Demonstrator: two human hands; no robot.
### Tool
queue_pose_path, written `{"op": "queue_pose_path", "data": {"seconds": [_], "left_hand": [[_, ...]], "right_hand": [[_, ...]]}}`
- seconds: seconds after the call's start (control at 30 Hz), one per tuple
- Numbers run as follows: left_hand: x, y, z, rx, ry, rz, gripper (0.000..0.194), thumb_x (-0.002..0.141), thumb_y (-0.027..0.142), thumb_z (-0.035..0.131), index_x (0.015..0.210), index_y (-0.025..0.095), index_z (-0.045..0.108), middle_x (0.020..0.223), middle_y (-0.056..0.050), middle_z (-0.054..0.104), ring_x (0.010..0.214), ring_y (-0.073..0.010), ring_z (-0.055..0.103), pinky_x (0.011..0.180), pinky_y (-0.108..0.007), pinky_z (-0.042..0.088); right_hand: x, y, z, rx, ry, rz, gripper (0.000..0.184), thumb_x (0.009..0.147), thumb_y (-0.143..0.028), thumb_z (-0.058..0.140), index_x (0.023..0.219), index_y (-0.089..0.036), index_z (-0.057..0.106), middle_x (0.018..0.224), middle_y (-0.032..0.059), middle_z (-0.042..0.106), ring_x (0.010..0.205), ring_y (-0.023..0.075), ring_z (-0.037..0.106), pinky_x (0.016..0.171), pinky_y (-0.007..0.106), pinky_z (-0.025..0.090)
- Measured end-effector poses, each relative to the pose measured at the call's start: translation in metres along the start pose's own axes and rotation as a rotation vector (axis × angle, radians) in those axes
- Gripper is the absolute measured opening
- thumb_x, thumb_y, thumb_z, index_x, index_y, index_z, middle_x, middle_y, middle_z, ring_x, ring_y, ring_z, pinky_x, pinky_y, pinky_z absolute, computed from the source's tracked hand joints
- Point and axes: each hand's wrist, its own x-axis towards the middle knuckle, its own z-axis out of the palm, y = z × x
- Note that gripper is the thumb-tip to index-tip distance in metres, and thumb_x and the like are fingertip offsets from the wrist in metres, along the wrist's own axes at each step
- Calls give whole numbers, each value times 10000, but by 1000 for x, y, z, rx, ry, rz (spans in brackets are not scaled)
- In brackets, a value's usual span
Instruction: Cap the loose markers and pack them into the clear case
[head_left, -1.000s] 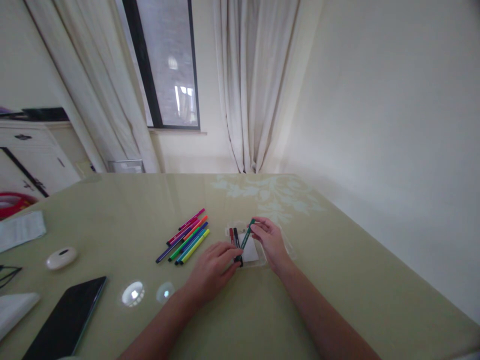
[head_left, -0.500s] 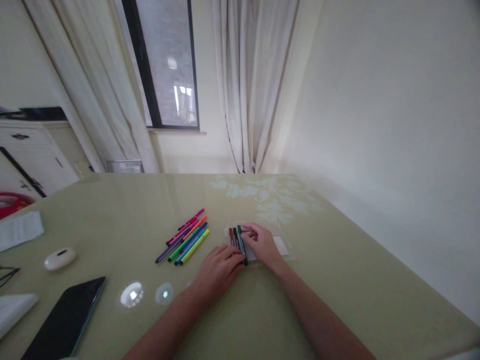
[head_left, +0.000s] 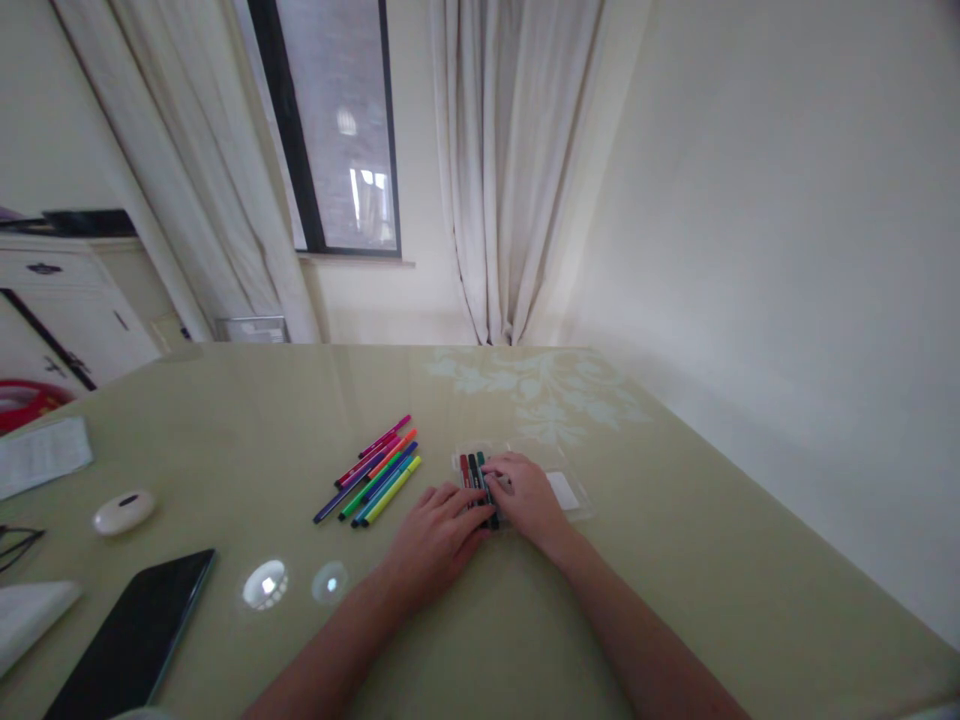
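A clear plastic case [head_left: 581, 505] lies flat with a few markers side by side at its left: a dark red marker [head_left: 464, 465], a black marker [head_left: 472, 464] and a dark green marker [head_left: 481, 461]. My left hand [head_left: 439, 525] reaches over their lower ends, thumb and forefinger closed at the bottom of the dark green marker. From the right, my right hand [head_left: 525, 497] rests over the case with bent fingers on the upper part of that same marker. The fingers hide much of the markers' middles. A white card [head_left: 562, 490] shows inside the case.
Left of my hands lies a loose pile of several coloured markers [head_left: 379, 475]. Farther left are a white oval object [head_left: 124, 513], a black tablet-like slab [head_left: 135, 630], a cable [head_left: 22, 545] and a folded paper or cloth [head_left: 45, 458]. A wall [head_left: 787, 300] borders the table's right side.
My right hand has lowered and flattened a little over the dark green marker and the case. My left hand stays at the markers' lower ends. The view has shifted slightly.
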Motion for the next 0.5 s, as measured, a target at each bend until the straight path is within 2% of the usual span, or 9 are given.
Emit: {"op": "queue_pose_path", "data": {"seconds": [0.33,0.5], "left_hand": [[-1,2,-4,29,-35,-2,342,980,258,622,1321,274,630,1352,-61,675,1141,-272,598,989,-468,482],[0,2,-2,46,-37,15,358,978,243,617,1334,271,617,1351,-61,670,1121,-273,597,973,-465,497]], "right_hand": [[-3,1,3,-18,-32,12,296,961,-171,569,1177,-168,770,1169,107,757,1100,238,674,1017,351,490],[-3,2,5,-21,-30,15,307,965,-177,551,1182,-165,767,1193,115,750,1108,239,678,1023,354,492]]}}
